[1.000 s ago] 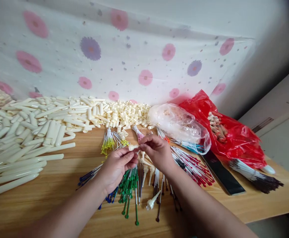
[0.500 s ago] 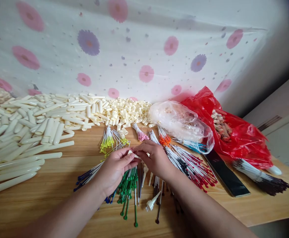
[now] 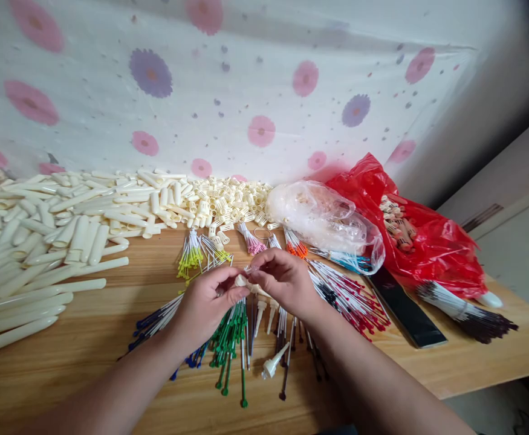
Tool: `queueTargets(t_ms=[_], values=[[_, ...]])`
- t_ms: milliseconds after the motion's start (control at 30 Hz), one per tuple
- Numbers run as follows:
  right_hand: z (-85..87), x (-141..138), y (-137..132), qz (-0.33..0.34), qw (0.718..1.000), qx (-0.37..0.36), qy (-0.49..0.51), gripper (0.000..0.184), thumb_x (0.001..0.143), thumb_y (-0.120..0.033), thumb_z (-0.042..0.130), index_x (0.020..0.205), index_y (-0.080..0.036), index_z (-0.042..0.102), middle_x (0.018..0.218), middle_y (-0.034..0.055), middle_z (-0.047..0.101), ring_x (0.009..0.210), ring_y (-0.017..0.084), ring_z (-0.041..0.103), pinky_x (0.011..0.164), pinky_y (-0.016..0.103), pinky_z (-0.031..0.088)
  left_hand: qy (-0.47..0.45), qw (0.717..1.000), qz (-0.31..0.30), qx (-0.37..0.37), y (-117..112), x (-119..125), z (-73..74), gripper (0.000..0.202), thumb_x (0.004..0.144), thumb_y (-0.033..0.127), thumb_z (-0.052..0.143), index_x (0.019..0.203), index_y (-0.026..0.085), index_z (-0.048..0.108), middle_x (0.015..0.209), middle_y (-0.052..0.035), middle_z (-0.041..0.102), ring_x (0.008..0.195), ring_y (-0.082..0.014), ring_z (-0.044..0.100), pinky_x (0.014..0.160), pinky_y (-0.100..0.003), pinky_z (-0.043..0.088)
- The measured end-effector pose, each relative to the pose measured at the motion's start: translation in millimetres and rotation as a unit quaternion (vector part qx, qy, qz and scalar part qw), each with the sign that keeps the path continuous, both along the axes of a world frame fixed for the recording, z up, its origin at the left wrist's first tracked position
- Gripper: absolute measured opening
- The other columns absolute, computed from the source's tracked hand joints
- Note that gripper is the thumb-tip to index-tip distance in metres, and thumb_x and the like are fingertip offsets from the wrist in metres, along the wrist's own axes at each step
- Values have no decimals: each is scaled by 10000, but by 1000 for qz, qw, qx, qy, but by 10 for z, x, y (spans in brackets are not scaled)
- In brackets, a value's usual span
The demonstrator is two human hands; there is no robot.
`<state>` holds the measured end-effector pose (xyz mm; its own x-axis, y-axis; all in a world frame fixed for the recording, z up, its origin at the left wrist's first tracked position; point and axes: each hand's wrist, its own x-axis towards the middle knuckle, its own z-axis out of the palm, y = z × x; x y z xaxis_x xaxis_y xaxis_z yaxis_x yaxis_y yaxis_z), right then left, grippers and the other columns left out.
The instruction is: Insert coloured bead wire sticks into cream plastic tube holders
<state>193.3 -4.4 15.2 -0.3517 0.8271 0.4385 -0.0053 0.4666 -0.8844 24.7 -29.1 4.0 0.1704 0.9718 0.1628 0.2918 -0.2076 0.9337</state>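
Left hand [image 3: 206,307]: I see thumb and fingers pinching a small cream piece [image 3: 241,280] over the far end of the green-tipped sticks [image 3: 228,338].
Right hand [image 3: 286,283]: fingers bent in, tips at that same piece; from my end I cannot tell whether they grip it or only touch it.
Small cream piece: between the two hands, above the far end of the green-tipped sticks, partly hidden from me by fingers.
Cream cones [image 3: 260,315]: narrow, just right of the green-tipped sticks, close under the right hand.
Loose cone [image 3: 271,367]: on the tabletop [image 3: 87,374], right of the green-tipped sticks, tilted, its near end clear.
Blue-tipped sticks [image 3: 149,329]: left of the green-tipped sticks, some passing beneath the left forearm.
Yellow-tipped sticks [image 3: 190,257]: beyond the green-tipped sticks, to the left.
Pink-tipped sticks [image 3: 251,240]: beyond the green-tipped sticks.
Red-tipped sticks [image 3: 366,305]: right of the green-tipped sticks, past the right wrist.
Clear plastic bag [image 3: 321,211]: beyond and right of the green-tipped sticks, beside a red bag [image 3: 450,254].
Cream tubes [image 3: 87,202]: heaped beyond and left of the green-tipped sticks.
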Motion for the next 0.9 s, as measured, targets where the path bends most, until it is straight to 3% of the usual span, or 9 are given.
queueTargets(t_ms=[300,500,600,800,900], values=[[53,44,17,17,996,59,-69,81,808,-242,600,779,-166,599,719,17,607,647,103,547,601,243,448,73,993,-14,87,-1,-43,42,259,818,375,546,702,147,587,626,23,472,610,-123,443,581,-231,355],[56,33,8,24,993,91,-69,126,837,-282,588,784,-168,598,731,26,618,675,109,567,626,245,462,79,994,-25,78,-2,-42,38,405,832,492,493,613,153,520,580,35,412,561,-113,405,532,-225,315],[60,27,1,43,994,86,-50,172,856,-328,566,780,-175,579,727,21,617,668,105,574,632,242,470,45,997,-58,32,-5,-51,11,447,842,546,440,633,157,513,583,24,464,559,-120,442,530,-228,331],[112,52,-30,-4,959,199,-200,221,898,-300,469,730,-174,536,686,24,556,651,118,508,601,248,401,45,997,-62,4,-7,-35,-18,457,826,558,462,591,166,456,560,35,429,542,-111,419,519,-225,319],[121,45,-55,-26,944,180,-275,308,915,-306,407,644,-178,475,607,0,484,572,107,446,543,240,336,65,996,-59,14,-2,-21,-19,438,825,531,478,584,167,452,562,38,410,546,-109,403,513,-221,311]])
